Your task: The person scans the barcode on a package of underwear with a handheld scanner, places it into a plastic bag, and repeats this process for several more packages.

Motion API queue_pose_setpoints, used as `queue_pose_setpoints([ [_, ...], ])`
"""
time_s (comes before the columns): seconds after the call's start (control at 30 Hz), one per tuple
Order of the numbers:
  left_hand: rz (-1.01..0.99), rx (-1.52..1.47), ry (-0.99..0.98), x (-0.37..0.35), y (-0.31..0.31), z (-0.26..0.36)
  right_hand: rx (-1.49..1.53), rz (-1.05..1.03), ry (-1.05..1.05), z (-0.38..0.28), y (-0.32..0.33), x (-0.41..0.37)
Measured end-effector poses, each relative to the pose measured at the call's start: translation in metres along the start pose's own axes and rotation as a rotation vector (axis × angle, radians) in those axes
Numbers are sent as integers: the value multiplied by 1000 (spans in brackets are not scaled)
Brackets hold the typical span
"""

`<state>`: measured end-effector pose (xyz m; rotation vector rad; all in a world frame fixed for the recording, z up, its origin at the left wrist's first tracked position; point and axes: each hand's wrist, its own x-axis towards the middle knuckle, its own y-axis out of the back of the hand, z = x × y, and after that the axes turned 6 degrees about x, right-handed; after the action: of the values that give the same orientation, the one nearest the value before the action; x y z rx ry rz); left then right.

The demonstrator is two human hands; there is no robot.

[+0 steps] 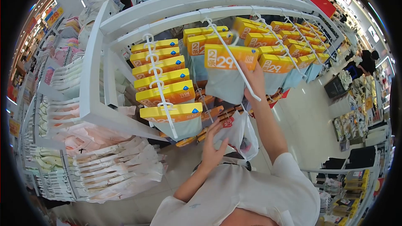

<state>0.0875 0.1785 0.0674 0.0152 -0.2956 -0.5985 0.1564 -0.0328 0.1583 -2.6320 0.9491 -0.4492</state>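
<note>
My right hand (253, 77) reaches up to the rack and is closed on the edge of a pale blue garment pack (228, 86). The pack's yellow-orange header card (226, 58) is printed with a large 29, and its hook is blurred near a white display prong (232, 56). Lower down, my left hand (214, 146) is open, fingers spread and bent, holding nothing. Just right of it, a white plastic bag (243, 136) with red print hangs below my right forearm.
The white rack frame (94, 67) curves around the prongs. Similar yellow-topped packs (163, 96) hang in rows on both sides. Light-coloured clothes (117, 167) fill the left racks. Tiled floor (301, 113) shows at right, with a person in black (368, 65) farther off.
</note>
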Motion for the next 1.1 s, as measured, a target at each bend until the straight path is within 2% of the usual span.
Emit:
queue_pose_setpoints([
  [0.1, 25, -50, 38, -5, 3, -5, -9, -79, -38, -6, -15, 17],
  [0.3, 8, -70, 88, -11, 8, -16, -11, -90, -121, 3, -17, 28],
  [0.53, 1, -102, 69, -13, -1, -32, 30, -196, -169, 23, 1, 47],
  [0.63, 2, -102, 67, -15, -6, -35, 18, -207, -203, 9, -6, 41],
  [0.73, 16, -119, 67, -12, -17, -41, -12, -228, -196, 2, -7, 37],
  [0.87, 13, -121, 106, -14, -33, -47, -64, -255, -184, 31, 18, 53],
  [0.9, 8, -126, 111, -13, -36, -48, -164, -245, -231, 25, 22, 49],
  [1.0, -3, -112, 114, -15, -43, -50, -340, -208, 129, 38, 33, 30],
  [1.03, -4, -102, 123, -17, -44, -51, -427, -127, 169, 44, 37, 19],
  [1.1, -9, -80, 143, -18, -44, -56, -516, -99, 329, 43, 47, -15],
])
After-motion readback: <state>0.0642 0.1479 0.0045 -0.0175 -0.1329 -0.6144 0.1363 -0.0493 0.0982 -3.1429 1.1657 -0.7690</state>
